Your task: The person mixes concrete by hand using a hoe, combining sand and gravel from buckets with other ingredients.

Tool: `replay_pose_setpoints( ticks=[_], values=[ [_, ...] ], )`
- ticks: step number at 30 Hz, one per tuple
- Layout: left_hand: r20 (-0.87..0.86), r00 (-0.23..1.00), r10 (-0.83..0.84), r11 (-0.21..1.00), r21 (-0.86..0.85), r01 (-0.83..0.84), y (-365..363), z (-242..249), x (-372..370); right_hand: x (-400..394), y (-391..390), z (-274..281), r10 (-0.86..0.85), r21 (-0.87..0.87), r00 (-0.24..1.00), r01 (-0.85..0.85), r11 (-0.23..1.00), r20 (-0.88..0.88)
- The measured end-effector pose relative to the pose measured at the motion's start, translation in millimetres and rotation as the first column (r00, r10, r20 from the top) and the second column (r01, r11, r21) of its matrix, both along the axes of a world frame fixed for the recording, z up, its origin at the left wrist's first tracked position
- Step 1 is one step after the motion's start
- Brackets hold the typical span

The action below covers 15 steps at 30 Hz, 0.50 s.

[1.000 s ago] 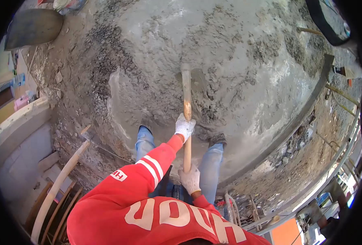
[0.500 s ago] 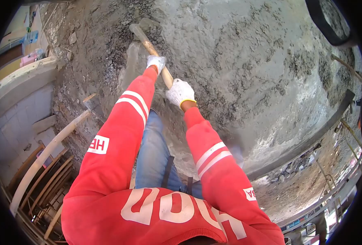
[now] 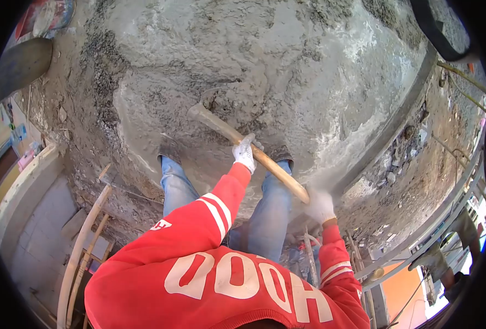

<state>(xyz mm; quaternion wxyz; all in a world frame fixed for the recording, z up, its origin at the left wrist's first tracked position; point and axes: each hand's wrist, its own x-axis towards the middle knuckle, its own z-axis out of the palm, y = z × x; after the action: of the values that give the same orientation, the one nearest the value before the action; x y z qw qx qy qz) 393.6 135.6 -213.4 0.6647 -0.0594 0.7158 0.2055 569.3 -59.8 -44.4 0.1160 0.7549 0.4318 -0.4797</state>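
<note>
Both my hands wear white knit gloves and grip a long wooden-handled hoe (image 3: 278,172) slanting across in front of my legs. My left hand (image 3: 246,151) is closed around the middle of the shaft. At the handle's end, by my right thigh, my right hand (image 3: 319,206) is closed too, slightly blurred. The hoe's head lies at the upper left end, its blade mostly hidden in grey wet concrete (image 3: 287,71). Around it the mix is lumpy and churned, just beyond my feet.
A board edge (image 3: 388,137) bounds the concrete on the right, with rubble (image 3: 396,164) beyond. To the left are a low wall (image 3: 21,186), a long pole (image 3: 84,249) and a dark blade-like sheet (image 3: 21,68). Another person's legs (image 3: 437,260) show at lower right.
The hoe has come back toward my body with its head dragged nearer through the concrete. My right hand has swung right and down, and my hands are farther apart. The view has shifted.
</note>
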Motion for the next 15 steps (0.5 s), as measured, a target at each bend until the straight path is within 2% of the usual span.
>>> replay_pose_setpoints(
  ticks=[1,3,5,7,8,9,10,11,12,13,14,15],
  values=[
    [0.024,0.999,-0.031,1.000,0.003,0.031,-29.6,1.1,0.2,7.4,-23.7,7.8,-0.017,0.003,1.000,0.017,1.000,0.016],
    [0.013,0.998,0.055,0.997,-0.055,-0.054,-62.3,41.2,5.1,2.2,-52.7,38.5,-0.063,-0.022,0.997,0.064,0.998,0.048],
    [0.041,0.999,-0.016,0.996,-0.092,0.020,-80.3,65.5,-8.5,-21.7,-62.1,84.4,-0.121,-0.080,0.990,0.126,0.989,0.072],
    [0.058,0.997,-0.047,0.992,-0.115,0.054,-73.7,56.5,-15.5,-50.9,-52.9,107.4,-0.155,-0.093,0.979,0.168,0.981,0.133],
    [0.071,0.991,-0.115,0.980,-0.155,0.125,-61.8,38.1,-19.6,-71.6,-31.2,113.0,-0.163,-0.079,0.970,0.180,0.980,0.180],
    [0.087,0.979,-0.183,0.962,-0.190,0.197,-44.0,18.2,-23.4,-85.8,16.4,108.1,-0.199,-0.242,0.964,0.238,0.941,0.174],
    [0.100,0.961,-0.258,0.949,-0.158,0.272,-11.4,-7.3,-23.5,-98.7,43.3,85.6,-0.262,-0.241,0.953,0.293,0.925,0.151],
    [0.097,0.902,-0.421,0.904,-0.038,0.426,28.0,-34.5,-22.2,-113.3,73.1,58.6,-0.374,-0.225,0.915,0.401,0.888,0.152],
    [-0.013,0.805,-0.594,0.799,0.113,0.591,52.9,-97.8,-31.7,-129.9,91.3,23.0,-0.461,-0.184,0.879,0.476,0.860,0.121],
    [-0.052,0.775,-0.629,0.769,0.100,0.631,105.3,-103.3,-22.6,-142.9,111.4,-9.4,-0.573,-0.108,0.820,0.569,0.815,-0.006],
    [-0.277,0.549,-0.789,0.556,0.060,0.829,143.7,-157.6,-25.5,-152.5,136.5,-36.7,-0.629,-0.081,0.775,0.624,0.777,-0.067],
    [-0.382,0.499,-0.778,0.505,0.093,0.858,191.1,-138.9,-10.4,-167.3,152.3,-65.9,-0.670,0.094,0.735,0.678,0.729,-0.106]
  ],
)
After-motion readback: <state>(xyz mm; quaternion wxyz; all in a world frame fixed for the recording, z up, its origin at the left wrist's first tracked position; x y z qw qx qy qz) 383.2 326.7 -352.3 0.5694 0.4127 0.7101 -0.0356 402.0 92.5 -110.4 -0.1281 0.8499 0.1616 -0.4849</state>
